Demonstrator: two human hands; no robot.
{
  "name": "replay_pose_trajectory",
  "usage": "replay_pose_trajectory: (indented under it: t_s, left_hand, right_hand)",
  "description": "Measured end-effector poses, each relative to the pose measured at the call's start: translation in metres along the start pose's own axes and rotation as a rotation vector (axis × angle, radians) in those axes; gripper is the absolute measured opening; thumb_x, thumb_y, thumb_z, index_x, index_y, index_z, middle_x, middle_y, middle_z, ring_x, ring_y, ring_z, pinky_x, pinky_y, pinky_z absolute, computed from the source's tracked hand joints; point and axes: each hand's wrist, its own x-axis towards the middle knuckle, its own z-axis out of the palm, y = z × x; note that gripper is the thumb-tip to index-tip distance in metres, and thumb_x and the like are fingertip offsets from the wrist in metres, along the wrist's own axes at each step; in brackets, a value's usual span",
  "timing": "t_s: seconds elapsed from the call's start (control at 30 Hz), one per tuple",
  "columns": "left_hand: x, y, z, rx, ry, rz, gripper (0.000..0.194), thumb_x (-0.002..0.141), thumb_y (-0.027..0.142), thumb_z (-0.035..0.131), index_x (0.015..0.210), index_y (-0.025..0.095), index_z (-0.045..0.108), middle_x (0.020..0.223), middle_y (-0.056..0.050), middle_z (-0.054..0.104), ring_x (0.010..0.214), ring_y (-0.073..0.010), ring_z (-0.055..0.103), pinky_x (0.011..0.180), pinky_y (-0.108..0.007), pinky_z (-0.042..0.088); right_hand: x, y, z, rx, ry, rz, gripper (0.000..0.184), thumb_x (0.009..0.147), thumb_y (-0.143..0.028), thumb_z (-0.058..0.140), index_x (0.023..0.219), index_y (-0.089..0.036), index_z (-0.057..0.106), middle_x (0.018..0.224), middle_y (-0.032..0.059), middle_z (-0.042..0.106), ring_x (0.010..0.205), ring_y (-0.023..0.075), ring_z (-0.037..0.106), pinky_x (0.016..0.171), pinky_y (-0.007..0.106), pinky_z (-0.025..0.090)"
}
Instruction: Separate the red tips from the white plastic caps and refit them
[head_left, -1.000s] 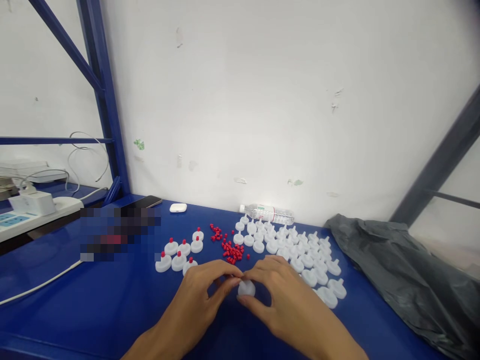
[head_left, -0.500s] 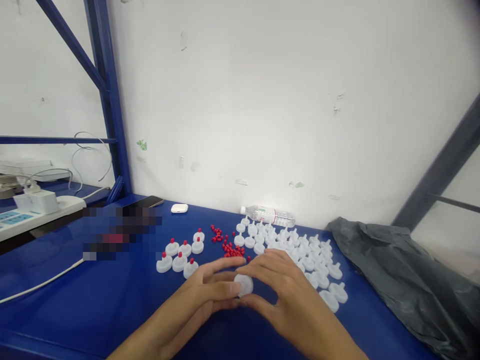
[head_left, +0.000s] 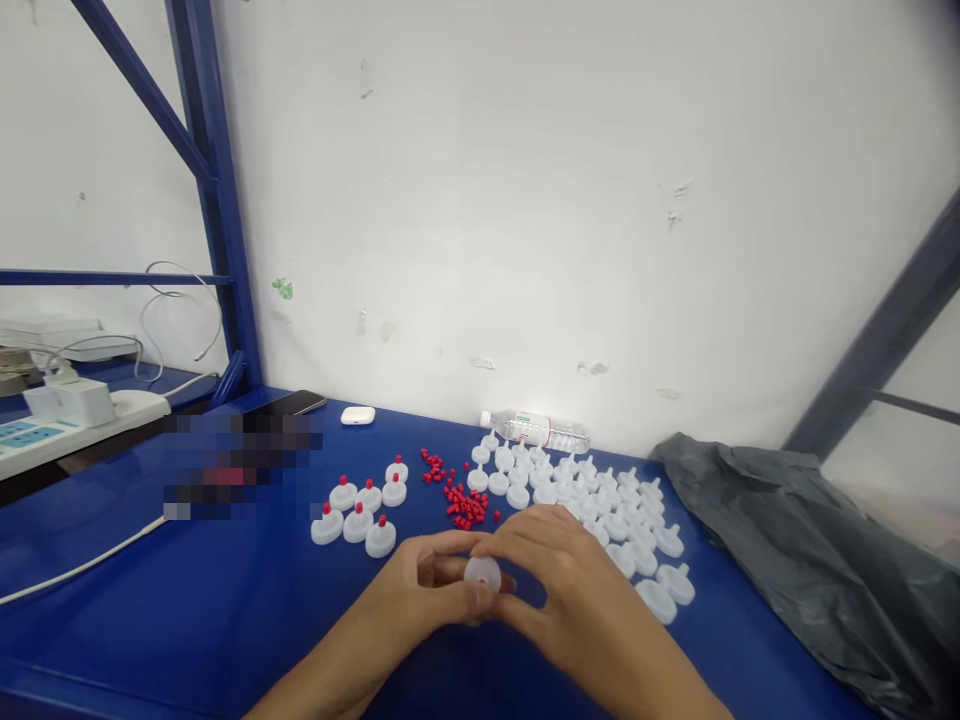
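Between both hands, above the table's front part, is a white plastic nozzle cap (head_left: 482,572), its round side facing me. My left hand (head_left: 431,590) grips it with the thumb on its lower edge and the fingers behind. My right hand (head_left: 559,575) closes on its right side with thumb and index finger. Whether a red tip sits on this cap is hidden. Just beyond the hands lies a loose pile of small red tips (head_left: 466,507). Several white caps with red tips (head_left: 358,522) stand to the left. Many white caps without red tips (head_left: 577,490) spread to the right.
A clear plastic bottle (head_left: 534,430) lies along the wall behind the caps. A white earbud case (head_left: 358,415) and a phone (head_left: 300,402) are at the back left. Dark grey plastic sheeting (head_left: 795,560) drapes over the right side. A white cable (head_left: 82,567) crosses the left.
The cap has shifted slightly left and turned in my fingers. My left thumb has moved down to its lower edge, and my left fingers have curled in more behind it.
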Motion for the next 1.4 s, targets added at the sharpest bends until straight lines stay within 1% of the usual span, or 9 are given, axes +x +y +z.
replay_pose_trajectory:
  t_s: [0.07, 0.2, 0.37, 0.57, 0.73, 0.93, 1.1, 1.23, 1.4]
  left_hand:
    - [0.002, -0.005, 0.001, 0.14, 0.108, 0.054, 0.057, 0.081, 0.038, 0.077, 0.131, 0.019, 0.058, 0.107, -0.007, 0.071, 0.091, -0.0189, 0.066, 0.079, -0.029, 0.049]
    - [0.001, -0.008, 0.005, 0.508, 0.211, 0.218, 0.018, 0.09, 0.034, 0.063, 0.1, 0.02, 0.066, 0.101, -0.005, 0.07, 0.089, -0.0184, 0.067, 0.075, -0.028, 0.051]
    - [-0.003, -0.007, 0.001, 0.912, 0.271, 0.332, 0.02, 0.097, 0.026, 0.047, 0.095, 0.023, 0.066, 0.099, -0.003, 0.069, 0.084, -0.0168, 0.064, 0.074, -0.029, 0.047]
    - [-0.003, 0.002, -0.02, 1.285, 0.424, 0.225, 0.019, 0.095, 0.023, 0.044, 0.091, 0.021, 0.063, 0.092, -0.005, 0.068, 0.084, -0.0224, 0.063, 0.076, -0.035, 0.044]
    - [-0.001, 0.015, -0.035, 1.479, 0.461, 0.104, 0.024, 0.093, 0.014, 0.041, 0.088, 0.02, 0.063, 0.085, -0.005, 0.069, 0.081, -0.025, 0.063, 0.074, -0.039, 0.042]
    - [0.002, 0.008, -0.044, 1.688, 0.508, 0.239, 0.03, 0.092, 0.007, 0.041, 0.098, 0.016, 0.069, 0.104, -0.013, 0.07, 0.102, -0.0315, 0.059, 0.089, -0.049, 0.044]
    - [0.005, -0.009, -0.03, 1.709, 0.338, 0.387, 0.039, 0.093, 0.007, 0.04, 0.119, 0.018, 0.067, 0.119, -0.013, 0.063, 0.108, -0.0284, 0.056, 0.095, -0.044, 0.049]
    - [0.005, -0.019, -0.022, 1.699, 0.254, 0.277, 0.047, 0.1, 0.019, 0.035, 0.144, 0.017, 0.053, 0.124, -0.017, 0.059, 0.107, -0.0291, 0.058, 0.094, -0.047, 0.05]
    - [0.002, -0.019, -0.021, 1.745, 0.248, 0.234, 0.054, 0.1, 0.021, 0.031, 0.152, 0.016, 0.043, 0.127, -0.02, 0.057, 0.109, -0.0316, 0.057, 0.098, -0.054, 0.047]
  right_hand:
    - [0.0, 0.002, 0.0, -0.045, -0.019, 0.023, 0.021, 0.088, -0.02, 0.075, 0.107, -0.028, 0.074, 0.095, -0.0017, 0.074, 0.096, 0.0196, 0.064, 0.095, 0.036, 0.042]
    - [0.0, 0.002, 0.001, -0.101, -0.055, 0.093, 0.01, 0.092, -0.024, 0.07, 0.1, -0.026, 0.075, 0.094, -0.0002, 0.074, 0.097, 0.0205, 0.065, 0.095, 0.036, 0.043]
    - [-0.004, 0.004, 0.001, -0.084, -0.096, 0.181, 0.021, 0.092, -0.032, 0.07, 0.114, -0.031, 0.071, 0.102, -0.0018, 0.074, 0.109, 0.0232, 0.063, 0.096, 0.036, 0.046]
    - [-0.007, 0.025, -0.001, -0.27, -0.043, 0.228, 0.031, 0.098, -0.026, 0.058, 0.128, -0.026, 0.065, 0.132, 0.0056, 0.067, 0.128, 0.0273, 0.056, 0.117, 0.054, 0.031]
    - [-0.011, 0.034, 0.003, -0.326, -0.182, 0.393, 0.042, 0.096, -0.03, 0.059, 0.138, -0.023, 0.06, 0.143, 0.0098, 0.06, 0.142, 0.0349, 0.042, 0.119, 0.063, 0.024]
    - [-0.011, 0.03, 0.003, -0.293, -0.179, 0.363, 0.037, 0.097, -0.028, 0.056, 0.134, -0.025, 0.062, 0.138, 0.0086, 0.063, 0.134, 0.0289, 0.053, 0.12, 0.063, 0.022]
    - [-0.011, 0.034, 0.006, -0.379, -0.135, 0.403, 0.034, 0.096, -0.024, 0.058, 0.13, -0.022, 0.064, 0.133, 0.0121, 0.066, 0.133, 0.0325, 0.053, 0.118, 0.068, 0.02]
    - [-0.01, 0.03, 0.004, -0.305, -0.166, 0.373, 0.031, 0.098, -0.023, 0.055, 0.127, -0.023, 0.065, 0.125, 0.0099, 0.07, 0.126, 0.0291, 0.059, 0.119, 0.067, 0.016]
    - [-0.008, 0.023, 0.002, -0.184, -0.145, 0.303, 0.03, 0.097, -0.024, 0.057, 0.126, -0.028, 0.065, 0.124, 0.0046, 0.07, 0.12, 0.0264, 0.063, 0.119, 0.065, 0.017]
